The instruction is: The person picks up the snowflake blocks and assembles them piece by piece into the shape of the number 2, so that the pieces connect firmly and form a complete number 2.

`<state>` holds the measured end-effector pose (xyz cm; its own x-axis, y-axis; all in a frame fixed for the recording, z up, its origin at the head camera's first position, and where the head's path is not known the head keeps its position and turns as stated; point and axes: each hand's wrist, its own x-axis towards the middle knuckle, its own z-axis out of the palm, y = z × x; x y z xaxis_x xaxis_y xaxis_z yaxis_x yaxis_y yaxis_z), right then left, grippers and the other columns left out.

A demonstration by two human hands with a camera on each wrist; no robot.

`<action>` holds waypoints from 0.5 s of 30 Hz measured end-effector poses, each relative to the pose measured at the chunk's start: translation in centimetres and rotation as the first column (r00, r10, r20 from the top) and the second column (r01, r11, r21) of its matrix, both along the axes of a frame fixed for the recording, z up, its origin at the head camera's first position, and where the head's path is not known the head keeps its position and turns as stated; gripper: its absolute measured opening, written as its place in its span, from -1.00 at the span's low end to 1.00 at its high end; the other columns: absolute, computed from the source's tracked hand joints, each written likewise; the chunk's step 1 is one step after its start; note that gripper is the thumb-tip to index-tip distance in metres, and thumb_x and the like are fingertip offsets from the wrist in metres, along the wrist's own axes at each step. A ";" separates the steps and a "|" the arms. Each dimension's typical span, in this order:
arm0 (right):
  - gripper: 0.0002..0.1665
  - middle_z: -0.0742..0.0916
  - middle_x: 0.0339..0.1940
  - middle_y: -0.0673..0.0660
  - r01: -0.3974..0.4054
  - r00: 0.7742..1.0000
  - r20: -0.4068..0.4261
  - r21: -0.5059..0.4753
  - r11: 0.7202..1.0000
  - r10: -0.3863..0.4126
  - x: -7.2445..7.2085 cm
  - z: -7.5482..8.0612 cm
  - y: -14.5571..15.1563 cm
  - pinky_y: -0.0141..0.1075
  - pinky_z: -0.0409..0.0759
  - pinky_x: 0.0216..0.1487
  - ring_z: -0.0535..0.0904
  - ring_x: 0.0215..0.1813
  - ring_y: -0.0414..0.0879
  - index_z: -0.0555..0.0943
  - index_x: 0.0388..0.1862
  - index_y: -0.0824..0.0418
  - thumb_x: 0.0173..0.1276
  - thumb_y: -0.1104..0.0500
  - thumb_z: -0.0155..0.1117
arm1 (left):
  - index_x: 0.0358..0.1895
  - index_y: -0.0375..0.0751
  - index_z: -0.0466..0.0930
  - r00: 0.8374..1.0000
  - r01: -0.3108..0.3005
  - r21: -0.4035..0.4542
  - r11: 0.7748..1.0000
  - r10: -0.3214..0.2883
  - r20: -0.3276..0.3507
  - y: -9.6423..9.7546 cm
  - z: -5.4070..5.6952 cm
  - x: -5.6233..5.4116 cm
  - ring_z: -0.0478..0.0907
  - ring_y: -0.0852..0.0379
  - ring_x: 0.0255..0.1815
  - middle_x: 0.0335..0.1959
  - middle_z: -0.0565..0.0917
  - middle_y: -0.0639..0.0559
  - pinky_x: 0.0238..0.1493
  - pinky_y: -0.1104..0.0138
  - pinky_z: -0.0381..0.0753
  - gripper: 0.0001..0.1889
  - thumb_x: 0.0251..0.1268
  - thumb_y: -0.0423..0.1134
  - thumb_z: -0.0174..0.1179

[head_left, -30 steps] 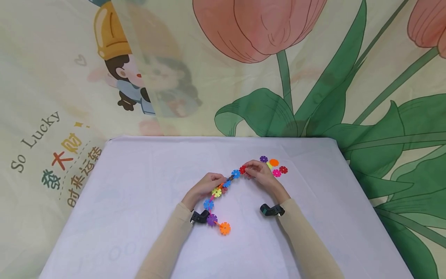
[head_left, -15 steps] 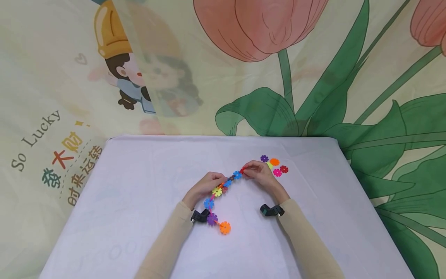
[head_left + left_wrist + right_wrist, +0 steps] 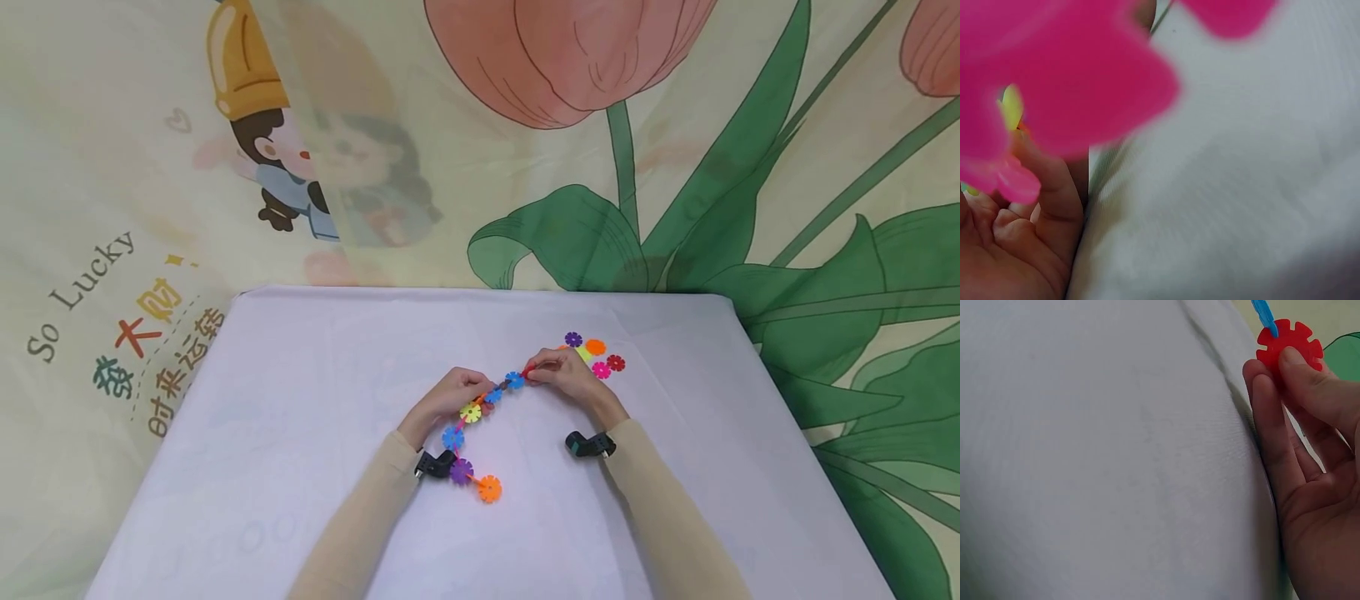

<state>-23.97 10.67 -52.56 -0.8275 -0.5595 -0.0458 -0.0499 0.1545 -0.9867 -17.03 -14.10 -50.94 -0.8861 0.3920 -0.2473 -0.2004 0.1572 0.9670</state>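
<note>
A chain of slotted snowflake discs, with a blue disc (image 3: 453,438), a purple disc (image 3: 462,472) and an orange disc (image 3: 490,488) at its lower end, curves beneath my left hand (image 3: 448,395). That hand grips the chain's middle, by a yellow disc (image 3: 471,412). My right hand (image 3: 570,377) pinches a red disc (image 3: 1300,337) between thumb and fingers at the upper end. In the right wrist view a blue disc (image 3: 1264,314), seen edge-on, meets the red disc's rim. A blurred pink disc (image 3: 1097,87) hides much of the left hand in its wrist view.
Loose discs lie behind the right hand, among them a purple one (image 3: 573,339), an orange one (image 3: 596,347), a pink one (image 3: 601,370) and a dark red one (image 3: 616,362). A white cloth (image 3: 300,350) covers the table, and a printed curtain (image 3: 405,167) hangs behind it.
The red disc has turned from nearly face-on to a narrower view at the right fingertips. Both hands stay almost in place; the whole head view has shifted slightly.
</note>
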 end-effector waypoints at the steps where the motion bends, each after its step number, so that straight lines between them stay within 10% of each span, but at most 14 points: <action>1: -0.84 0.72 -0.28 0.12 0.000 1.000 -0.011 0.006 1.000 0.000 0.0 0.0 0.0 -0.37 0.64 -0.11 0.66 -0.21 -0.08 0.68 -0.17 0.50 0.31 0.41 0.31 | -0.20 -0.54 0.63 1.000 -0.005 -0.005 1.000 0.005 0.001 0.1 0.1 0.0 0.52 0.28 -0.57 -0.62 0.61 0.09 -0.42 0.50 0.45 -0.73 0.48 -0.34 0.04; 15: -0.86 0.73 -0.29 0.22 0.014 0.999 -0.053 0.032 0.999 -0.012 0.6 0.9 -0.4 -0.39 0.62 -0.16 0.60 -0.20 -0.08 0.70 -0.20 0.50 0.28 0.45 0.33 | -0.27 -0.58 0.61 0.999 -0.021 0.004 1.000 0.021 -0.028 0.3 0.0 0.1 0.54 0.28 -0.58 -0.63 0.61 0.10 -0.38 0.51 0.49 -0.73 0.47 -0.37 0.05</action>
<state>-23.36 10.26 -51.63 -0.8364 -0.5478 -0.0196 -0.0997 0.1873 -0.9772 -16.97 -13.80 -50.91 -0.9008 0.3737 -0.2211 -0.1768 0.1494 0.9728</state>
